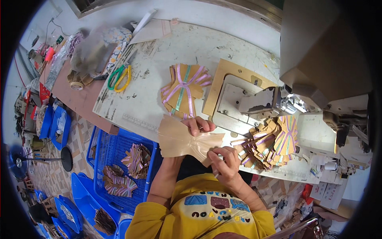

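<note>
A plain, glossy tan piece of sheet material (179,137), pinched in at the middle and flared at its ends, is held over the table's near edge. My left hand (199,126) reaches behind it, with its fingers curled over the far edge near the narrow part. With fingers bent, my right hand (225,164) pinches the lower right end. Just beyond lies a stack of similar tan pieces (185,89) with purple and green bands. To the right of my hands, a heap of banded tan pieces (268,143) sits beside the sewing machine (262,103).
Scissors with green and yellow handles (119,78) lie on the white table (147,83), left of the stack. Below the table's left side stands a blue basket (123,145) holding banded pieces. Several blue bins (85,191) are on the floor. The sewing machine's bulky head (318,47) overhangs the right.
</note>
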`<state>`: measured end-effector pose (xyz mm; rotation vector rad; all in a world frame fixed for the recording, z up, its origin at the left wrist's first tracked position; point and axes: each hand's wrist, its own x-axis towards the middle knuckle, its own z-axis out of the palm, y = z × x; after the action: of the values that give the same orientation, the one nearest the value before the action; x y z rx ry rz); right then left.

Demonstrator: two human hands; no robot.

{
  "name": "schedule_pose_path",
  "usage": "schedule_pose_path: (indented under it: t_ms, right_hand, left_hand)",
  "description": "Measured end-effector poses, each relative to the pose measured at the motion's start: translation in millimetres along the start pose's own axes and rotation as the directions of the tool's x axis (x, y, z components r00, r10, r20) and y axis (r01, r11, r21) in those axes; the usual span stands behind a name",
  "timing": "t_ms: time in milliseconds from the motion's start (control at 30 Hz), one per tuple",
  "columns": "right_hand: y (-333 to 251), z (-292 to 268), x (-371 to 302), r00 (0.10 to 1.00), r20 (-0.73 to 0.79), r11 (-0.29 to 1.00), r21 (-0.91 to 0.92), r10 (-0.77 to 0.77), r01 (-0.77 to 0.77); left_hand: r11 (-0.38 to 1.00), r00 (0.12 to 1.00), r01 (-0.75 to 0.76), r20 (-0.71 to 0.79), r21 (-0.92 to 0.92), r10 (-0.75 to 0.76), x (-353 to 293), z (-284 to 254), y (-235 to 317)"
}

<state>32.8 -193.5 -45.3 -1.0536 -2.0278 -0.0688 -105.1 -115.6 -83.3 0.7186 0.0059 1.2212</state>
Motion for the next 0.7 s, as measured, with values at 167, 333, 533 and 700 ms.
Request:
schedule_pose_path:
  t_ms: [167,333,533,700]
  right_hand:
    - [-3.9,-5.9,-6.6,0.583,0.253,0.468,0.396,0.772,-0.790]
    - [14.6,-3.0,-7.6,0.576,0.213,0.293,0.694,0.789,-0.657]
    - [12.5,-5.5,-9.7,0.544,0.254,0.279,0.646,0.800,-0.710]
    - [15.0,-1.0,-17.5,0.560,0.291,0.302,0.608,0.775,-0.734]
  left_hand:
    - [0.941,0.955,0.213,-0.260,0.262,-0.144,-2.1,9.4,6.7]
    - [0.622,0.913,0.358,-0.400,0.696,-0.079,4.5,9.2,19.3]
    - [0.434,0.914,0.353,-0.405,0.829,0.031,37.3,-6.0,50.3]
    - [-0.427,0.815,0.348,-0.044,0.835,0.578,48.2,-20.1,67.3]
